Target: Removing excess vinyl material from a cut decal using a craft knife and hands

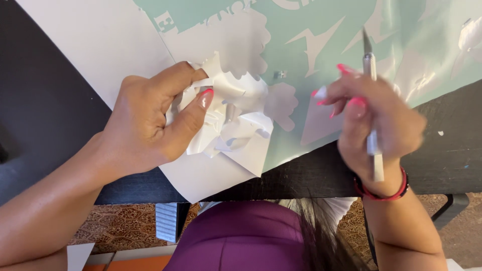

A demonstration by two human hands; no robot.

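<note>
A black table [45, 100] holds a big mint vinyl sheet [321, 20] on white backing; patterned brown floor [125, 226] shows below. The left hand [145, 125] curls shut around crumpled white scraps [236, 125], thumb pressing them. The right hand [376, 120] grips a thin craft knife [370, 65], standing straight between its fingers, blade pointing away.

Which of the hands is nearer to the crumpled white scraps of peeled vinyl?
The left. The left hand clutches the crumpled white scraps; the right hand, holding a craft knife, is apart from them, over the mint vinyl sheet.
</note>
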